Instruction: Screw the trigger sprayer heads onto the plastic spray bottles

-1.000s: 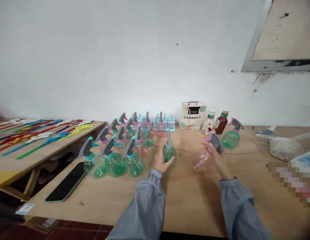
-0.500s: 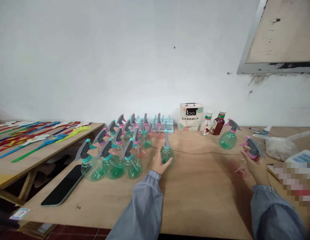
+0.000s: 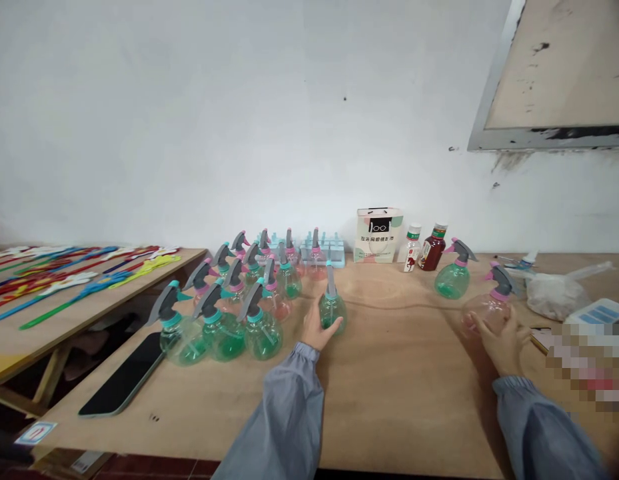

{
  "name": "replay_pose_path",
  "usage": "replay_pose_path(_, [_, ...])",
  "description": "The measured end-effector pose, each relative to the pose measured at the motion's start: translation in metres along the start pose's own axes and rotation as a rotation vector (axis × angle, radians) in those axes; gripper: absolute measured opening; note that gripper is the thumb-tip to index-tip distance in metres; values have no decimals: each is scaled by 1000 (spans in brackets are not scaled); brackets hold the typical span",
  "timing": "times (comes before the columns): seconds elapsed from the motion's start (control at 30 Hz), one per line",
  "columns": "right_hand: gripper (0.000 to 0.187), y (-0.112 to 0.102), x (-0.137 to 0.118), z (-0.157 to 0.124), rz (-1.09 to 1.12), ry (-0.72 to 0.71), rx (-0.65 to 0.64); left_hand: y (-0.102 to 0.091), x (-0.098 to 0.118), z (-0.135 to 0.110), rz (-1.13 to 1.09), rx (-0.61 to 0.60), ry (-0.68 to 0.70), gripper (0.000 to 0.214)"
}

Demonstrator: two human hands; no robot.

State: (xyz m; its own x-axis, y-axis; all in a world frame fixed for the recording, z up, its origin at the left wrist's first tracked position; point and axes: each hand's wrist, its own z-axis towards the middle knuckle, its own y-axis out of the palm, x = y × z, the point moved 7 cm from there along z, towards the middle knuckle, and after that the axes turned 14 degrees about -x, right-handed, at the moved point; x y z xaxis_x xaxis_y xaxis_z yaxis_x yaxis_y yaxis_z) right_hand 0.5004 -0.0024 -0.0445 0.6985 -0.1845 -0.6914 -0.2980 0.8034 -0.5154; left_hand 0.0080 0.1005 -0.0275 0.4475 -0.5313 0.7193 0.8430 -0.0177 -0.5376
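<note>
My left hand is wrapped round the body of a green spray bottle that stands upright mid-table. Off to the right, my right hand grips the lower body of a pink spray bottle with a grey and pink trigger head. Behind that one stands another green spray bottle, touched by neither hand. Left of my left hand is a close group of several green and pink spray bottles, the nearest being a green one.
A phone lies at the table's left. Along the wall stand a light blue rack, a paper bag and two drink bottles. A plastic bag sits at right. Colourful plastic hand-shaped sticks cover the left table.
My right hand has moved from the pink spray bottle's neck and trigger down to its body. My left hand stays on the green bottle. The view has shifted slightly.
</note>
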Motion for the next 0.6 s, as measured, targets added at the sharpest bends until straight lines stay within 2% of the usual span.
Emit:
replay_pose_path(0.1, [113,7,3,14,41,20,23,1,-1,0,12,2,-4,77])
replay_pose_path(0.2, [113,13,0,21,57,-35,58,1,-3,0,16,-1,-6,77])
replay_pose_path(0.43, [112,23,-3,27,45,-31,80,3,-4,0,11,10,-11,77])
replay_pose_path(0.6, [111,18,-7,24,73,-34,108,1,-4,0,3,30,7,76])
